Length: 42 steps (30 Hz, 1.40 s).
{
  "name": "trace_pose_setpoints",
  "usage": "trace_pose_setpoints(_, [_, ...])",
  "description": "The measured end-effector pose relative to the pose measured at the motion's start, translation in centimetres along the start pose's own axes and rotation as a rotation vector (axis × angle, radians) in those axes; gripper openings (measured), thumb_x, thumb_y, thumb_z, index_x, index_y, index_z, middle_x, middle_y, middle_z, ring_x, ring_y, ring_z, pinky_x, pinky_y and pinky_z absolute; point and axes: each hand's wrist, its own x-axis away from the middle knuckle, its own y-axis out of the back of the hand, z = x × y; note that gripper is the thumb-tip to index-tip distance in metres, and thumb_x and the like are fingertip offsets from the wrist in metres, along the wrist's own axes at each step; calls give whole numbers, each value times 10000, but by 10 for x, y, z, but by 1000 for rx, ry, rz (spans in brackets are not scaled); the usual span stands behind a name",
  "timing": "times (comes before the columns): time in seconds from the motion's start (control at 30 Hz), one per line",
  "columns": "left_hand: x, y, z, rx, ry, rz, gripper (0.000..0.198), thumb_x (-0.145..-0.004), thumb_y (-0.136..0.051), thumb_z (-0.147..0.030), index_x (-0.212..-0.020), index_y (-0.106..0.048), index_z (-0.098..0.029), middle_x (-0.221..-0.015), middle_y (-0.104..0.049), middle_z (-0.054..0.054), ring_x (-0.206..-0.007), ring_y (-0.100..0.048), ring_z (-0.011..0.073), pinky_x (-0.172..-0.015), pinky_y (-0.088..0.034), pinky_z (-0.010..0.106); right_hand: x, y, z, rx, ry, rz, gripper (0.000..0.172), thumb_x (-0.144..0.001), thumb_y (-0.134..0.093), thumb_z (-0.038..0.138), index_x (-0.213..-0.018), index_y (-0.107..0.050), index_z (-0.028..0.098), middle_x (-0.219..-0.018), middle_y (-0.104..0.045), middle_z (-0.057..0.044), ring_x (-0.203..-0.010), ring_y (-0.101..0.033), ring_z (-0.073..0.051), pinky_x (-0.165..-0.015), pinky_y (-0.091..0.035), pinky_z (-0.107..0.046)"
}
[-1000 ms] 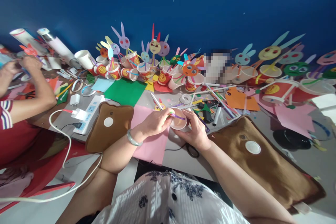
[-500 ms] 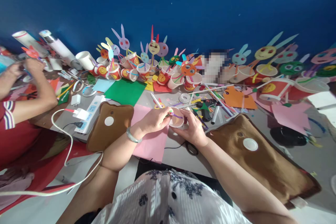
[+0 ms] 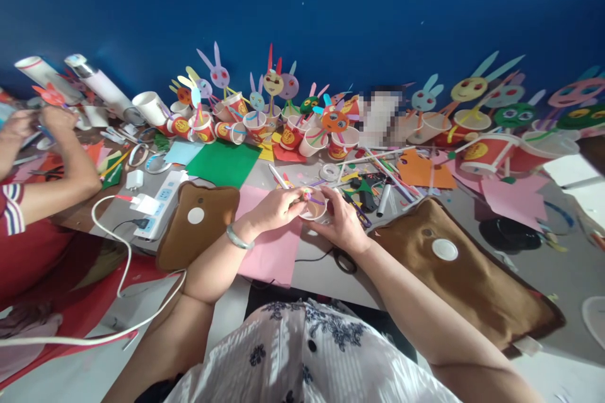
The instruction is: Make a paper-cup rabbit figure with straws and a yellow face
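Near the middle of the table my right hand (image 3: 344, 225) is curled around a paper cup (image 3: 317, 209), its open mouth tilted up toward me. A thin purple strip (image 3: 316, 199) lies across the cup's opening. Its left end meets the closed fingertips of my left hand (image 3: 278, 209), which pinch it at the rim. A small bright multicoloured bit shows at those fingertips, too small to name. Just beyond my left hand a white pen-like stick (image 3: 276, 175) points up and left; its lower end is hidden.
Red paper cups bearing paper rabbit faces (image 3: 273, 83) line the blue wall. Pink paper (image 3: 269, 252) lies under my left hand, green paper (image 3: 224, 162) behind. Brown pouches (image 3: 439, 277) flank my arms. A power strip (image 3: 163, 204) and another person's arm (image 3: 70, 170) are at left.
The view has shifted slightly, so the table's things sit a little further left and up. Both my hands keep their hold at the cup, with only slight movement.
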Motion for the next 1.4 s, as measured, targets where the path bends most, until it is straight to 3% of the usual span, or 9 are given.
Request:
trace_pose_setpoints(0.1, [-2, 0, -1, 69, 1, 2, 232, -1016, -512, -299, -1024, -707, -174, -1102, -766, 111, -1010, -740, 228, -895, -574, 341, -3, 3, 3, -38, -79, 61, 725, -835, -706, 603, -1381, -466, 192, -1221, -668, -159, -1051, -676, -310, -857, -555, -423])
trace_pose_setpoints(0.27, [-4, -4, -1, 215, -20, -24, 241, -994, -570, -342, -936, -747, -189, -1196, -761, 108, -1241, -673, 249, -1050, -532, 360, -10, 7, 2, -65, -35, 189, 725, -850, -671, 644, -1366, -454, 185, -1223, -652, -179, -1107, -651, -340, -905, -535, -461])
trace_pose_setpoints(0.43, [-11, -14, 5, 306, 61, -96, 274, -948, -627, -404, -930, -770, -171, -1025, -797, 96, -947, -750, 218, -848, -579, 316, -15, 9, -5, -16, 26, 232, 796, -844, -624, 721, -1369, -445, 150, -1210, -642, -199, -1086, -657, -349, -900, -542, -473])
trace_pose_setpoints(0.57, [-21, -17, 2, 291, 166, -100, 257, -910, -654, -385, -927, -772, -157, -897, -794, 69, -765, -714, 175, -697, -529, 268, -20, 17, -8, 137, 61, 232, 876, -832, -582, 781, -1408, -454, 133, -1205, -645, -215, -1095, -658, -370, -927, -535, -494])
trace_pose_setpoints(0.73, [-33, -15, -9, 62, 252, -168, 379, -916, -622, -404, -637, -672, -152, -607, -672, 26, -569, -562, 126, -578, -404, 261, -21, 24, -7, 258, 92, 212, 980, -841, -523, 816, -1473, -418, 74, -1284, -643, -255, -1169, -653, -388, -1002, -513, -497])
trace_pose_setpoints(0.87, [-35, -18, -4, 220, 220, -228, 241, -876, -673, -337, -718, -708, -159, -723, -737, 32, -666, -642, 142, -660, -477, 261, -19, 20, -5, 257, 64, 213, 978, -889, -457, 800, -1520, -365, 58, -1374, -620, -267, -1209, -651, -374, -993, -521, -470])
trace_pose_setpoints(1.0, [-29, -21, 6, 432, 222, -207, 221, -862, -716, -342, -986, -769, -167, -900, -794, 52, -788, -720, 172, -744, -556, 278, -19, 16, -3, 315, -66, 285, 870, -975, -287, 749, -1526, -391, 84, -1277, -697, -226, -1015, -731, -323, -781, -553, -382])
trace_pose_setpoints(1.2, [-25, -9, 12, 209, 52, -157, 340, -985, -588, -427, -1221, -749, -242, -1114, -789, 65, -996, -715, 208, -1048, -493, 390, -21, 17, 2, 387, -138, 337, 870, -972, -262, 766, -1521, -429, 111, -996, -776, -153, -865, -743, -291, -663, -479, -317])
trace_pose_setpoints(1.4, [-27, -6, 14, 140, -57, -168, 220, -952, -656, -414, -1005, -807, -263, -1067, -786, 52, -1091, -657, 214, -1099, -447, 414, -21, 17, 5, 432, -157, 378, 879, -964, -255, 779, -1504, -468, 119, -790, -752, -114, -768, -725, -291, -606, -391, -303])
